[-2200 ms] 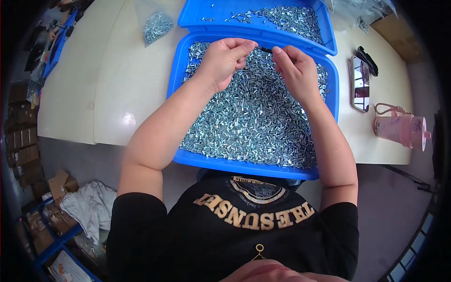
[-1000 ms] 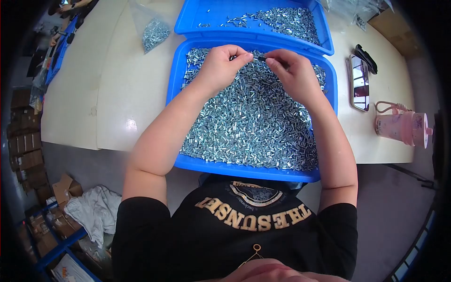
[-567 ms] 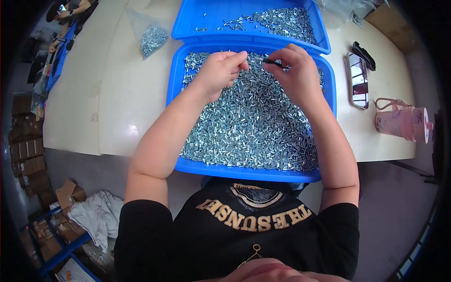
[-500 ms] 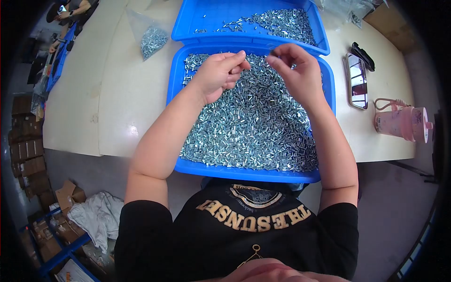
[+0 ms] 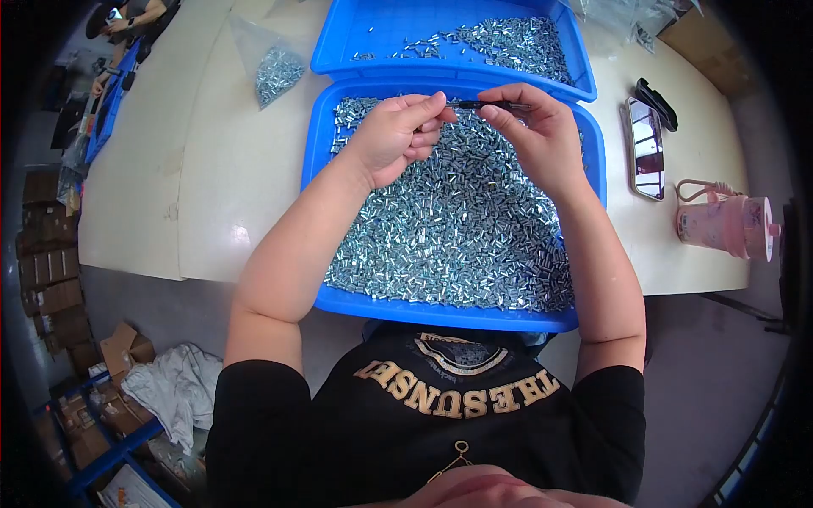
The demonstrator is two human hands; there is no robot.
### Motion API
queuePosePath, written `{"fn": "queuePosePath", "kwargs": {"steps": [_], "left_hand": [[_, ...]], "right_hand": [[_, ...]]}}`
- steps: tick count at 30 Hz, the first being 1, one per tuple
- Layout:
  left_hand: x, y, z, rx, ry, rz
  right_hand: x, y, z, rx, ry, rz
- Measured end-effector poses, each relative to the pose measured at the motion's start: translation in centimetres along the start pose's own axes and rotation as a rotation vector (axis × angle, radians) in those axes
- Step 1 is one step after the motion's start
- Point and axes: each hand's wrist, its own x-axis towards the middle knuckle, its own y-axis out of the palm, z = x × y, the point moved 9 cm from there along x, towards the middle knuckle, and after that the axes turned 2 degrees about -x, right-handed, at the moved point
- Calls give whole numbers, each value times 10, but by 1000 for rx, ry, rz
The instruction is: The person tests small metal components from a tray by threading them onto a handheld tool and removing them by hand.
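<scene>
My right hand grips a thin black pen-like tool between thumb and fingers. The tool lies nearly level, its thin tip pointing left to my left fingertips. My left hand is closed, thumb pressed on the index finger at the tool's tip; whatever it pinches is too small to make out. Both hands are above the far part of a blue bin, which holds a thick layer of small shiny metal cylinders.
Behind stands a second blue bin with fewer metal pieces. A clear bag of pieces lies left on the table. To the right are a phone, a black case and a pink cup. Another person's arm shows far left.
The black tool, barely visible before at my right fingers, now stretches between both hands. My right fingers have shifted along with it; my left hand stays almost where it was.
</scene>
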Motion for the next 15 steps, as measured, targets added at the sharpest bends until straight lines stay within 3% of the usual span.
{"fn": "queuePosePath", "kwargs": {"steps": [2,4,5,8,10,14,15], "left_hand": [[1,-1,-1,50,17,15],[1,1,-1,101,34,31],[0,-1,-4,169,80,-20],[0,-5,-10,223,144,-84],[-1,-8,-11,210,163,-98],[-3,-7,-17,239,227,-109],[-4,-5,-21,249,264,-107]], "right_hand": [[0,-4,12,-83,-13,-14],[-3,-6,-4,-343,290,63],[-3,-6,-8,-343,291,63],[-1,-1,-28,-253,283,39],[1,1,-22,121,138,-61],[2,0,-23,171,192,24],[0,1,-29,78,319,70]]}}
